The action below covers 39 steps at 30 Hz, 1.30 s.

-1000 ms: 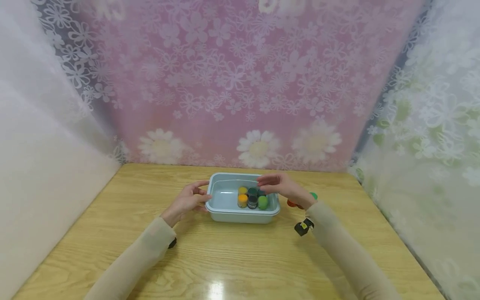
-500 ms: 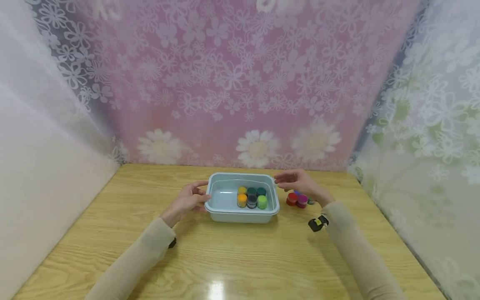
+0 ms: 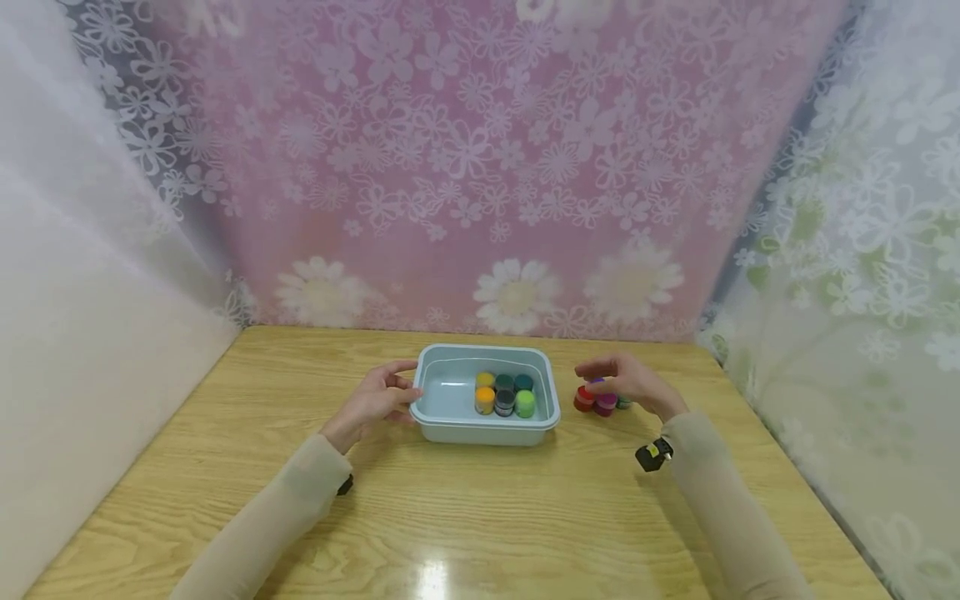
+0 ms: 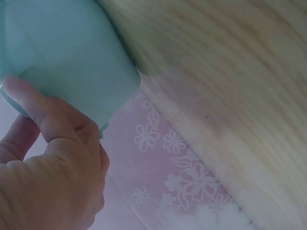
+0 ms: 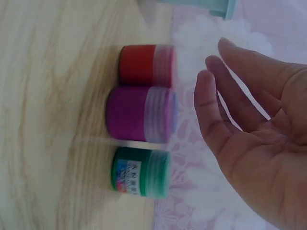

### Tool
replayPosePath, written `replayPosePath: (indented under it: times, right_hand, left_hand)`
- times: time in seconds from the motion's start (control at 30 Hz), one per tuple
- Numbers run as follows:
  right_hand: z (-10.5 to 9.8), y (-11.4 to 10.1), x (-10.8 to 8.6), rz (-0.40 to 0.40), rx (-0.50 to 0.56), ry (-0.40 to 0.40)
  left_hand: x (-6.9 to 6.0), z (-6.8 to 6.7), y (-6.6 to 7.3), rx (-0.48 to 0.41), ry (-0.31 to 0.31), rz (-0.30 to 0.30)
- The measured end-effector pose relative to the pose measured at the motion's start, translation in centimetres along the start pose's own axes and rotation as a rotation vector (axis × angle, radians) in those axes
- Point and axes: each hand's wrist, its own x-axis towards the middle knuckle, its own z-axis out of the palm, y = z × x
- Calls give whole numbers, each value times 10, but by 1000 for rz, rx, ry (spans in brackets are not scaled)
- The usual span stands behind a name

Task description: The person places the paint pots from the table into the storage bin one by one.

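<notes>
Evidently, the red jar (image 5: 136, 65), purple jar (image 5: 125, 114) and green jar (image 5: 128, 172) stand upright on the table (image 3: 420, 508), to the right of the tub (image 3: 480, 434) and apart from it; a blue jar (image 5: 175, 112) shows only as a sliver behind the purple one. Each is judged light, stiff and not very fragile, its smooth wall a little slippery; the best hold is a pinch around the pale lid, thumb opposite fingers. The right hand (image 3: 632, 384) hovers at this group, its fingers parted from the thumb and gripping nothing.

In the right half of the tub sit six more: yellow jar (image 3: 485, 380), dark green jar (image 3: 504, 382) and teal jar (image 3: 523, 383) behind; orange jar (image 3: 484, 402), black jar (image 3: 505, 404) and lime jar (image 3: 525, 405) in front. The tub looks thin-walled and light, apt to slide, and is best steadied at its rim, where the left hand (image 3: 377, 397) clamps the left end, thumb uppermost.

Count: one tub; six jars inside; at least four outside; two hands, well apart; two sleeves (image 3: 258, 521); one pink cloth (image 3: 450, 167) behind the table.
</notes>
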Motion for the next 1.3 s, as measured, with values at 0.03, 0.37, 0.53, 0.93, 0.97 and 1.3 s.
replayPosePath:
  times: [0.03, 0.37, 0.53, 0.93, 0.97, 1.3]
  right_hand:
    - [0, 2, -1, 2, -27, 1]
    - [6, 9, 2, 29, -92, -26]
    - [7, 8, 3, 0, -108, -39]
    - [8, 6, 4, -59, -71, -139]
    - [8, 5, 4, -59, -80, -144]
    - [11, 5, 7, -46, -213, -139]
  left_hand:
    - [0, 0, 0, -1, -1, 0]
    - [-1, 1, 1, -3, 11, -9]
    - [-3, 1, 4, 1, 1, -2]
    - [-1, -1, -1, 12, 8, 1]
    - [-1, -1, -1, 13, 7, 0]
    - [-3, -1, 0, 1, -2, 0]
